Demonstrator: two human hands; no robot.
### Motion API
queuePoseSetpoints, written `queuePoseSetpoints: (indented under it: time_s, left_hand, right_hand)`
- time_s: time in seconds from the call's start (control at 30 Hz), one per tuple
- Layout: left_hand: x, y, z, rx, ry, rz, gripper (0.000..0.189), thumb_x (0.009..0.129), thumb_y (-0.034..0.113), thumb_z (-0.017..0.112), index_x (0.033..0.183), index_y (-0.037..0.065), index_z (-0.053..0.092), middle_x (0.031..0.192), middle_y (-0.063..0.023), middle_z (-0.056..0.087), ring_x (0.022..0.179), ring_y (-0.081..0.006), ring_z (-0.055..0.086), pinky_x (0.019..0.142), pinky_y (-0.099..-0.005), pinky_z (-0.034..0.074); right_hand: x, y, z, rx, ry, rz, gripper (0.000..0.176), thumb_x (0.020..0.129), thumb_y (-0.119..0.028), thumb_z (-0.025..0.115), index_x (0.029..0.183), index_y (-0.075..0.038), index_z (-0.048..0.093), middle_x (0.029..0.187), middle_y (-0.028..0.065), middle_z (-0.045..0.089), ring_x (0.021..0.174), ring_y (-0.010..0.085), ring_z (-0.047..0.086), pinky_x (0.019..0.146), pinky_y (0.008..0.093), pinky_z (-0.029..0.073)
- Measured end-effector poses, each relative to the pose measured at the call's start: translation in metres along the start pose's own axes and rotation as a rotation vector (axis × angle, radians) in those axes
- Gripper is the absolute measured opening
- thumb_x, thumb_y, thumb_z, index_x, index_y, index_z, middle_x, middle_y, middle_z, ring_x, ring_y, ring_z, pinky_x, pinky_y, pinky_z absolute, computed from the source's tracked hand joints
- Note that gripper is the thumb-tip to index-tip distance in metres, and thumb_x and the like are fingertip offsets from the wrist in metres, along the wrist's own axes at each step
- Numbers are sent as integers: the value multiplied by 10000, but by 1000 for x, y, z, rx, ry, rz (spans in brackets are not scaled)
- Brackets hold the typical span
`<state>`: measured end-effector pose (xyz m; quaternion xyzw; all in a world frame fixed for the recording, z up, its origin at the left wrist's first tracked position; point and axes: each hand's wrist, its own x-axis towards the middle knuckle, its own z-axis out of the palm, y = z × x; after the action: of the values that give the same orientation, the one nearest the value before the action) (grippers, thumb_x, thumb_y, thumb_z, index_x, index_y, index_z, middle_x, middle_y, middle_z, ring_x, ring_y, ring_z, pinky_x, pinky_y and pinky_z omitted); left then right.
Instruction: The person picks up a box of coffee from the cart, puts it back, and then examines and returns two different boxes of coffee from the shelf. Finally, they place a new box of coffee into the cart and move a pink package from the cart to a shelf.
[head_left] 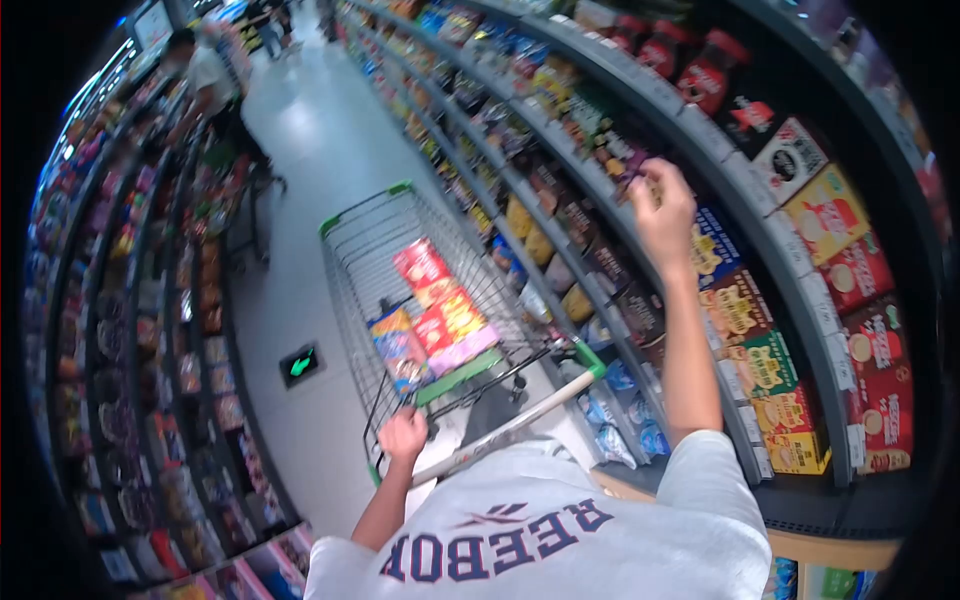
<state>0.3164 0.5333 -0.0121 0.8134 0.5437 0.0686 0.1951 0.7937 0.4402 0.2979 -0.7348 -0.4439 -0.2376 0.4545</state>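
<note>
My right hand (665,207) is raised to a shelf on the right, its fingers closed at a small purple packet (634,168); the print is too blurred to read. Low at the left, my left hand (403,434) is curled into a fist at the rear corner of a wire shopping cart (345,300) with green corners. What lies under those fingers is mostly hidden. Inside the cart are red and yellow packs (433,325), a blue snack bag (400,347) and a pink-edged pack (465,347).
Shelves of boxes, including yellow boxes (790,452) and red Nescafé boxes (880,342), line the right side. More stocked shelves (125,400) run along the left. Another person (212,85) stands up the aisle beside a second cart (240,215). A green arrow sign (303,365) marks the floor.
</note>
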Motion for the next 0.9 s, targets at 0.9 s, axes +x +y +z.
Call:
queuePoseSetpoints:
  time_s: [0.9]
  left_hand:
    - [-39, -29, -14, -86, -88, 24, 242, 865, 281, 555, 836, 103, 717, 883, -132, 740, 815, -371, 715, 717, -521, 543]
  right_hand:
    - [-362, -12, 98, -369, -613, 318, 353, 888, -273, 729, 1173, -66, 706, 1196, 137, 721, 1351, 375, 474, 1133, 523, 266]
